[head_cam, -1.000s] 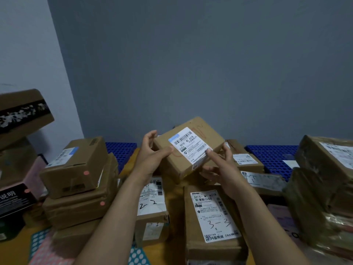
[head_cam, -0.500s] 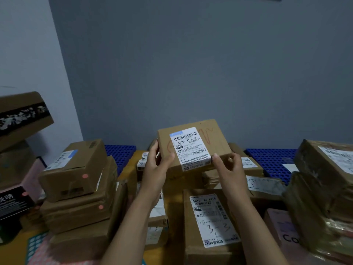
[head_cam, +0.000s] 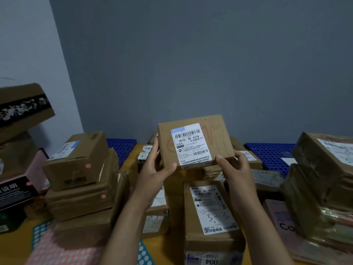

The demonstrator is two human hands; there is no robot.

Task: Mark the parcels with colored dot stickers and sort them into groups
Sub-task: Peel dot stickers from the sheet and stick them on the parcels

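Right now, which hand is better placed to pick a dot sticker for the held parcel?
Probably the left hand. The sticker sheets lie at the lower left, on its side; the right hand, also gripping the parcel, would have to cross.

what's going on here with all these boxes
A person holds a parcel up in both hands, the left hand and right hand gripping its lower corners, with the label facing them. No dot sticker shows on it. The stack at left carries pink dots. Sticker sheets lie at the near left.
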